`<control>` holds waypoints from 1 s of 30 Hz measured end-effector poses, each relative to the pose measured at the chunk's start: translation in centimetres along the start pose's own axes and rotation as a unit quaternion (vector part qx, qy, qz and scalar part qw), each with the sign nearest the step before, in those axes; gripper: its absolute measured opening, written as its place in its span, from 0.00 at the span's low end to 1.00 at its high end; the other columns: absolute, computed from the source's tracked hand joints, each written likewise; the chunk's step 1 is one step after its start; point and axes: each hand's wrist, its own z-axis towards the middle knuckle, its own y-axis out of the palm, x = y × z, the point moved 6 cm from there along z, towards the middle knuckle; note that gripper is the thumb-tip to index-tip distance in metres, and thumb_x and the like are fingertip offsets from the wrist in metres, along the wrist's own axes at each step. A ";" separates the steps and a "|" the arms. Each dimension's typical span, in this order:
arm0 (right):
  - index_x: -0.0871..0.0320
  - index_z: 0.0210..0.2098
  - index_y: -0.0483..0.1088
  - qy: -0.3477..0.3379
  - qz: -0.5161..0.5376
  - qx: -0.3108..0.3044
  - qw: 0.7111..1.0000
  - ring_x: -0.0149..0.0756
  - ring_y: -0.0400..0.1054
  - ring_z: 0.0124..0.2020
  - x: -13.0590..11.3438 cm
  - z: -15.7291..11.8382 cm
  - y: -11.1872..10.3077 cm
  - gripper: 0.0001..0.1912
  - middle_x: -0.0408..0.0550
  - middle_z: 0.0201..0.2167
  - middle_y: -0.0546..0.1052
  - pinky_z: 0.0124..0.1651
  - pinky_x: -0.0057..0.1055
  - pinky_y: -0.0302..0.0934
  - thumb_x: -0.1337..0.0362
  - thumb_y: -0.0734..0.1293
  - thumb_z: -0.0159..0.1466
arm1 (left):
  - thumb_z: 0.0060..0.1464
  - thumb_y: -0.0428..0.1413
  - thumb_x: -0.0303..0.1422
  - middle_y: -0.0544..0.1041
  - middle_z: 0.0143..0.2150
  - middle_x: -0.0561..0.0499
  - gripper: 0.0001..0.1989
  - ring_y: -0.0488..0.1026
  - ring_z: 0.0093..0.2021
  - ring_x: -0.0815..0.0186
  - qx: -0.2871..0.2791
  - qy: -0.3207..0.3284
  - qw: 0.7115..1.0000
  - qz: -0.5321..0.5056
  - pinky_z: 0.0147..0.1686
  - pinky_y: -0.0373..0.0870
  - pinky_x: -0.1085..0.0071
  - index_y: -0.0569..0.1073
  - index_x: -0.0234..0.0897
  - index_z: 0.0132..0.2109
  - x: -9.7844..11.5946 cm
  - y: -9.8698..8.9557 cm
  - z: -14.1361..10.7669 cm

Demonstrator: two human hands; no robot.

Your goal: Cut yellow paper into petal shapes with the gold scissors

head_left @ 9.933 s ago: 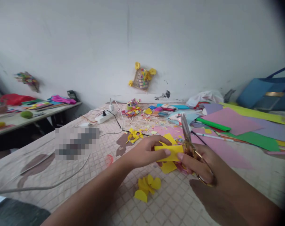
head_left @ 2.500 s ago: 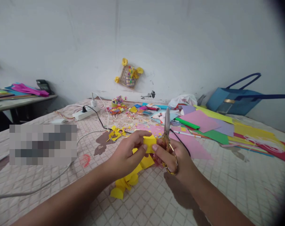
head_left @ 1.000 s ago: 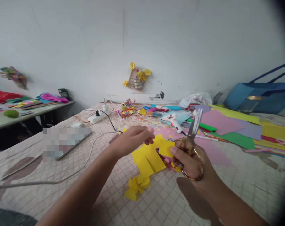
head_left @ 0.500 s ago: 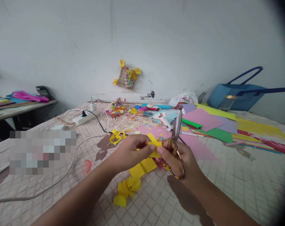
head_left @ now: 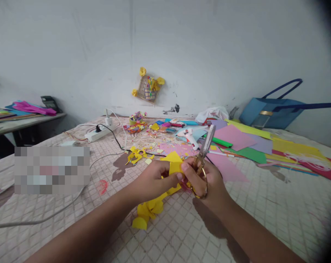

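Note:
Between the thumb and fingers of my left hand [head_left: 153, 179] is a piece of yellow paper [head_left: 175, 167]. My right hand [head_left: 212, 186] is closed round gold-handled scissors [head_left: 208, 141], whose blades point up and away from the paper. The right thumb and fingertips also press on the paper's right side. Below my hands lie yellow cut pieces [head_left: 150, 209] with rounded edges, partly overlapping. A few more yellow sheets beneath are half hidden by my left hand.
Yellow scraps [head_left: 136, 155] lie beyond my left hand. A white glue gun [head_left: 191, 138] rests behind the scissors. Coloured paper sheets [head_left: 243, 137] spread to the right, near a blue bag [head_left: 273, 111]. A power strip [head_left: 99, 134] with cables stands at the back left.
The yellow paper has turned in my fingers and its upper part now tilts differently. My right hand and the scissors have shifted slightly; the blades lean further right.

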 end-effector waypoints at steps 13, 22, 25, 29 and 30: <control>0.57 0.25 0.58 0.074 0.017 -0.080 0.994 0.26 0.53 0.17 0.9 0.1 0.8 0.08 0.36 0.16 0.60 0.19 0.25 0.48 0.64 0.61 0.59 | 0.54 0.48 0.34 0.66 0.22 0.54 0.14 0.61 0.23 0.72 0.021 0.010 1.000 0.007 0.24 0.58 0.76 0.67 0.32 0.24 -0.5 -0.5 0.2; 0.56 0.26 0.56 0.050 0.007 -0.043 0.998 0.25 0.52 0.18 0.2 0.3 1.3 0.08 0.36 0.18 0.58 0.20 0.23 0.48 0.62 0.62 0.58 | 0.52 0.51 0.38 0.71 0.29 0.51 0.11 0.67 0.30 0.67 0.080 0.012 0.997 -0.005 0.29 0.63 0.73 0.69 0.34 0.30 -1.0 -0.6 0.2; 0.56 0.28 0.57 0.056 0.027 -0.052 0.997 0.25 0.53 0.18 0.5 0.2 1.5 0.08 0.36 0.19 0.59 0.20 0.22 0.48 0.61 0.60 0.60 | 0.51 0.52 0.38 0.70 0.26 0.52 0.11 0.66 0.29 0.68 0.121 -0.003 0.993 -0.003 0.28 0.62 0.73 0.68 0.34 0.28 -1.4 -0.9 0.0; 0.57 0.29 0.57 0.057 0.034 -0.077 0.995 0.26 0.55 0.21 0.5 0.1 1.1 0.10 0.38 0.21 0.61 0.22 0.23 0.51 0.59 0.58 0.64 | 0.50 0.51 0.37 0.67 0.24 0.54 0.10 0.64 0.27 0.69 0.168 -0.002 0.984 -0.060 0.28 0.61 0.73 0.66 0.35 0.27 -1.3 -1.5 -0.2; 0.57 0.29 0.58 0.055 0.014 -0.091 0.994 0.27 0.56 0.22 0.4 0.1 0.9 0.11 0.39 0.22 0.62 0.24 0.24 0.53 0.58 0.57 0.64 | 0.51 0.50 0.37 0.66 0.24 0.54 0.10 0.63 0.27 0.70 0.186 0.000 0.980 -0.072 0.28 0.60 0.73 0.65 0.35 0.26 -1.2 -1.8 -0.3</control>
